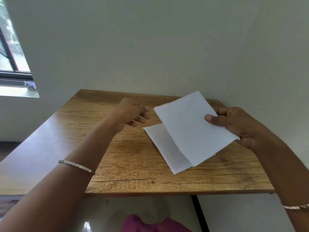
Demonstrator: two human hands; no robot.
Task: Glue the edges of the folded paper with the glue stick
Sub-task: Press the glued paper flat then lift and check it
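Paper (189, 131) lies folded on the table (133, 166), top flap pinched up by the right hand (237, 126), left hand (132, 113) just left, fingers loosely curled.

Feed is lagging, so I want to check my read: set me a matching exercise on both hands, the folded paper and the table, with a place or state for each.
Things:
1. right hand
2. left hand
3. folded paper
4. table

States:
A. wood-grained, with the paper's lower flap lying on it
B. partly open, top flap lifted
C. grips the top flap's edge
D. held over the table, clear of the paper

Pairs: 1-C, 2-D, 3-B, 4-A
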